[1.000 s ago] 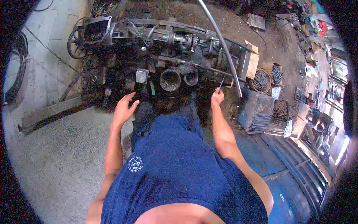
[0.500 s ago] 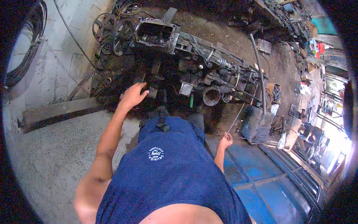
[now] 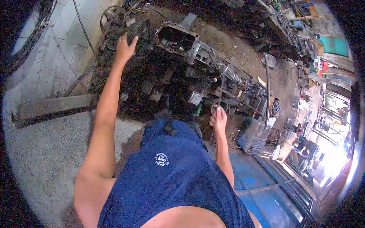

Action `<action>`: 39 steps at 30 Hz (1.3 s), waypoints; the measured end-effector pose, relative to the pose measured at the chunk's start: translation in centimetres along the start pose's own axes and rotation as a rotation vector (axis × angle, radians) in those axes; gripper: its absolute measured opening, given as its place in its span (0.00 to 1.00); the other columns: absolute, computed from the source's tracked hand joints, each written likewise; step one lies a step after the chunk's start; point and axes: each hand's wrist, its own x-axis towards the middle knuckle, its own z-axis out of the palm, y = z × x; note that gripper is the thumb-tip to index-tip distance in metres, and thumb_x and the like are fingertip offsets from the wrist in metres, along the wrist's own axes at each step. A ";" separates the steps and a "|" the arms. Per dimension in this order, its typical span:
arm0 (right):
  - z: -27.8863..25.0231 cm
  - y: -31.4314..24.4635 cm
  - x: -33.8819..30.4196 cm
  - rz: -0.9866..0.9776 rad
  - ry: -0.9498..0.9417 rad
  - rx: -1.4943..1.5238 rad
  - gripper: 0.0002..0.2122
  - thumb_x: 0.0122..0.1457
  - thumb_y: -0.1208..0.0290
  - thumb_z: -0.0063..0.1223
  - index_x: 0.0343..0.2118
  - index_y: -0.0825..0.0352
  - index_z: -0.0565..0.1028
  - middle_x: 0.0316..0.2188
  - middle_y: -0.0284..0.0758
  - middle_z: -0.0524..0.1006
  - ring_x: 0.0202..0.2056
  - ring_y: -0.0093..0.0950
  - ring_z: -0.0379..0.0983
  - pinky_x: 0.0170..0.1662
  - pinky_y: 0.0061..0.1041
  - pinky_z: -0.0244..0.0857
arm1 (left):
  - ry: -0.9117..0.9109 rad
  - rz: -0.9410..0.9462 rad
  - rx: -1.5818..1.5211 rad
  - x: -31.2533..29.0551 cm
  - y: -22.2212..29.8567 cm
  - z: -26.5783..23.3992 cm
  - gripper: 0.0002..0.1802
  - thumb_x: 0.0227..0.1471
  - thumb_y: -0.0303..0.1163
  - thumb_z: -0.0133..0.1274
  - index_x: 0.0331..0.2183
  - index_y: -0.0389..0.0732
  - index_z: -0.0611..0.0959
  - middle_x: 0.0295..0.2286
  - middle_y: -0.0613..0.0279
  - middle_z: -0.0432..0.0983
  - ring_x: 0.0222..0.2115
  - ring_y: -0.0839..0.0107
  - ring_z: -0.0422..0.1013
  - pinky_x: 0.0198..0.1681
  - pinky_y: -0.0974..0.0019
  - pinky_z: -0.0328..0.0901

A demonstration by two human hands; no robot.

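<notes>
My left hand (image 3: 126, 48) is stretched out far to the left, thumb and fingers apart, at the near edge of a dark round wheel (image 3: 139, 35). Whether it touches the wheel is hard to tell. A thin metal rod (image 3: 221, 91) sticks up and down from my right hand (image 3: 218, 119), whose fingers are closed around it. Beyond that hand lies a long greasy machine with shafts (image 3: 230, 74) and an open metal housing (image 3: 175, 39). A small pale metal block (image 3: 195, 98) sits left of the right hand, above a green piece (image 3: 199, 110).
A long beam (image 3: 57, 107) lies on the left by the wall, with cables (image 3: 84, 30) hanging there. Right of me are a blue metal panel (image 3: 258, 178), a dark box-shaped block (image 3: 251, 133) and an upright pipe (image 3: 267, 87). Cluttered shelving fills the far right.
My left hand has moved away from me, up to the dark wheel. My right hand has come inward and forward with the rod, now over the machine's near side. The view has shifted slightly.
</notes>
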 end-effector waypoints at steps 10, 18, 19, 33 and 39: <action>19.6 -6.2 9.3 0.309 -0.374 0.160 0.09 0.65 0.68 0.39 0.32 0.67 0.67 0.16 0.23 0.55 0.14 0.15 0.48 0.15 0.17 0.41 | -0.442 -0.722 -0.332 8.7 -6.4 6.1 0.52 0.51 0.72 0.28 0.39 0.26 0.78 0.33 0.37 0.75 0.36 0.42 0.72 0.49 0.46 0.60; 22.6 -4.1 11.6 0.222 -0.039 0.131 0.10 0.63 0.69 0.41 0.27 0.66 0.70 0.14 0.26 0.59 0.11 0.19 0.51 0.13 0.20 0.43 | -0.518 -0.687 -0.246 7.1 -4.6 7.6 0.52 0.53 0.71 0.22 0.50 0.31 0.74 0.46 0.32 0.69 0.50 0.40 0.64 0.55 0.48 0.54; 22.4 -3.5 11.9 0.229 0.004 0.149 0.10 0.63 0.68 0.41 0.26 0.65 0.70 0.14 0.25 0.59 0.11 0.19 0.52 0.13 0.19 0.43 | -0.457 -0.616 -0.209 6.3 -4.0 7.7 0.52 0.53 0.71 0.22 0.51 0.32 0.73 0.47 0.32 0.69 0.51 0.40 0.63 0.55 0.49 0.54; 11.9 -19.5 10.1 -0.572 -0.041 -1.699 0.14 0.55 0.63 0.50 0.28 0.72 0.77 0.30 0.55 0.77 0.34 0.52 0.75 0.40 0.47 0.70 | -0.352 -0.435 -0.170 10.4 -3.3 9.6 0.46 0.51 0.70 0.31 0.40 0.37 0.82 0.39 0.36 0.75 0.44 0.41 0.70 0.50 0.47 0.62; 15.3 -23.2 12.7 -0.629 -0.149 -1.882 0.10 0.51 0.70 0.48 0.29 0.71 0.77 0.31 0.54 0.77 0.36 0.51 0.76 0.41 0.45 0.71 | -0.286 -0.535 -0.021 10.3 -1.5 10.2 0.51 0.51 0.72 0.29 0.36 0.28 0.81 0.38 0.33 0.74 0.42 0.39 0.70 0.47 0.45 0.63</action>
